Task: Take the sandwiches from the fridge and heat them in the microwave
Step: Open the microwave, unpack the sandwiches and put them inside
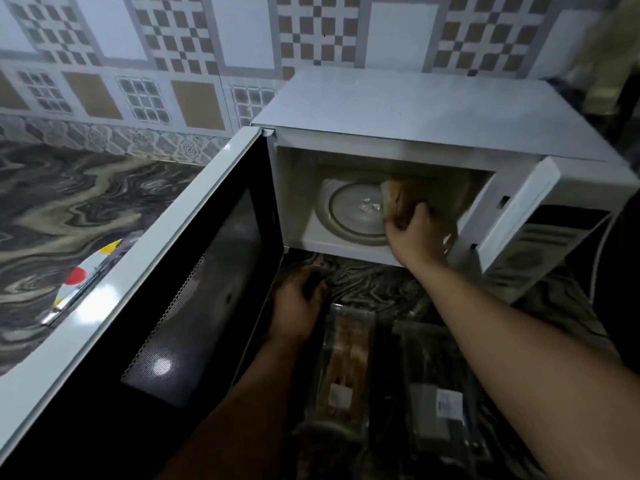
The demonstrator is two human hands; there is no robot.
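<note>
The white microwave point(415, 109) stands on the counter with its door point(194, 271) swung wide open to the left. Inside lies the round glass turntable point(349, 216). My right hand point(415, 233) reaches into the cavity, shut on a sandwich point(394, 195) held over the turntable's right side. A clear plastic sandwich box point(349, 355) with another sandwich in it sits on the counter below the microwave. My left hand point(298, 306) rests on the far left corner of that box, fingers curled on its edge.
A second clear plastic lid or box point(436, 393) with a white label lies right of the first. The counter point(69, 202) is dark marbled stone. A spotted white object point(83, 271) peeks out behind the door. A cable point(601, 244) hangs right of the microwave.
</note>
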